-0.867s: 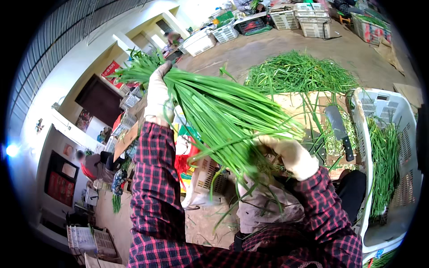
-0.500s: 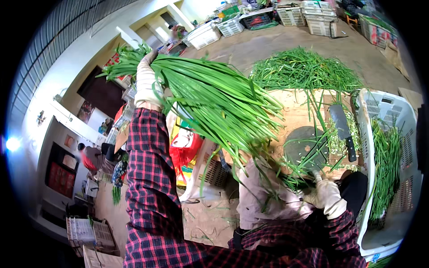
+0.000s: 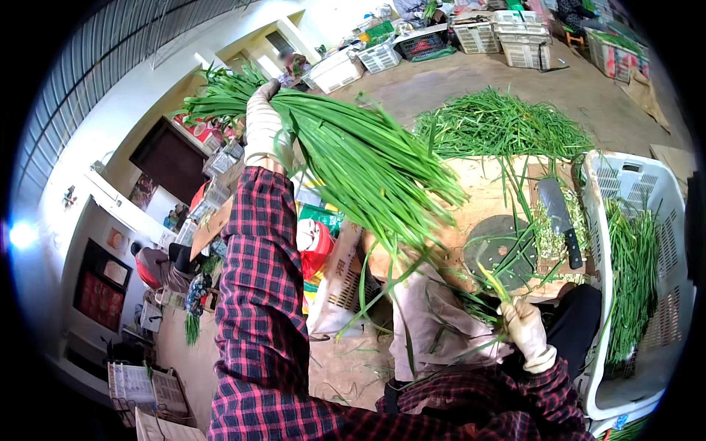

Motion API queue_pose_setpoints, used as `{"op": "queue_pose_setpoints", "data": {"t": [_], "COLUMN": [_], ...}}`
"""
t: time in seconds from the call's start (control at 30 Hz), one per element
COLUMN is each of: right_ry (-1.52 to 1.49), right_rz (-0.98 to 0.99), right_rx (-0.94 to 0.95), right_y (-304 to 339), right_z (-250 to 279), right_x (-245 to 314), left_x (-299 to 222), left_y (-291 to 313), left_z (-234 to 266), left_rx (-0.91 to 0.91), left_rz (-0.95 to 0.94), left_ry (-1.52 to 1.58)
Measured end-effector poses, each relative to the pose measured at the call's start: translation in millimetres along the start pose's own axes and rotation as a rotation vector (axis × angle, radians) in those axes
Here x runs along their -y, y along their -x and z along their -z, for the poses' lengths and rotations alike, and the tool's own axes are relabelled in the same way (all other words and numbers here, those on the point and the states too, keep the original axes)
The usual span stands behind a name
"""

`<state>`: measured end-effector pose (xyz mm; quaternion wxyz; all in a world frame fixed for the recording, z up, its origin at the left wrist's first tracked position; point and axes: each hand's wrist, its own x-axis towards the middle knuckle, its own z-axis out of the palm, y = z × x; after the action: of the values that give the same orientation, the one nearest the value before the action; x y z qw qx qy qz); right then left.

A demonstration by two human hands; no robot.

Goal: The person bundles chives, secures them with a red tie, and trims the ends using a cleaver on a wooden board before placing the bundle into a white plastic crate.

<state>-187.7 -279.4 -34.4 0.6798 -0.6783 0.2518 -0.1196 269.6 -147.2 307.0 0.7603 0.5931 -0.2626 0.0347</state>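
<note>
My left hand (image 3: 263, 128), in a whitish glove with a dark thumb tip, is raised and wrapped round a big bunch of garlic chives (image 3: 360, 158). The bunch fans out to the right, its pale cut ends hanging over the edge of a wooden board (image 3: 471, 176). Low over my lap, my gloved right hand (image 3: 525, 329) is closed on a yellowish chive stalk (image 3: 491, 282) that points up and left. A cleaver (image 3: 562, 224) with a black handle lies on the board among chopped bits, beside a dark round disc (image 3: 500, 251) with loose chives across it.
Behind the board is a heap of loose chives (image 3: 507, 125). At my right stands a white plastic crate (image 3: 594, 220) holding more chives (image 3: 632, 283). A pinkish cloth (image 3: 426, 316) covers my lap. A light crate (image 3: 332, 301) and colourful bags stand left of the board. People sit farther off.
My right hand has come up and away from the board's near edge with the yellowish stalk in it. The left hand and its bunch have shifted slightly right.
</note>
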Motion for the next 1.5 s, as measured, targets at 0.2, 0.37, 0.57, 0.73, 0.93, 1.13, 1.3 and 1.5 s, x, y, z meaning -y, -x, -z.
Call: {"op": "queue_pose_setpoints", "data": {"t": [0.2, 0.37, 0.57, 0.73, 0.93, 1.13, 1.3, 1.5], "right_ry": [0.668, 0.655, 1.274, 0.592, 0.57, 0.097, 0.835, 0.806], "right_rz": [0.772, 0.789, 0.17, 0.942, 1.109, 0.447, 0.479, 0.207], "right_rx": [-0.276, -0.178, 0.097, -0.181, -0.519, -0.081, -0.3, 0.09], "right_y": [-28, -66, -5, -39, -135, -93, -58, -20], "right_z": [-39, -40, 5, -82, -50, -23, -23, -22], "right_x": [108, 110, 18, 119, 116, 128, 66, 37], "left_x": [-14, -4, -20, 8, -15, -15, 7, -13], "left_y": [47, -10, 18, 1, 73, 48, 9, 8], "left_z": [-22, -10, -9, 9, -101, -79, -46, -54], "left_rx": [-0.117, -0.113, -0.098, -0.093, 0.137, 0.24, 0.147, 0.087], "left_rz": [0.162, 0.186, 0.118, 0.179, 0.048, -0.071, -0.4, 0.149], "left_ry": [0.039, 0.027, -0.047, -0.048, 0.17, -0.101, -0.328, -0.27]}}
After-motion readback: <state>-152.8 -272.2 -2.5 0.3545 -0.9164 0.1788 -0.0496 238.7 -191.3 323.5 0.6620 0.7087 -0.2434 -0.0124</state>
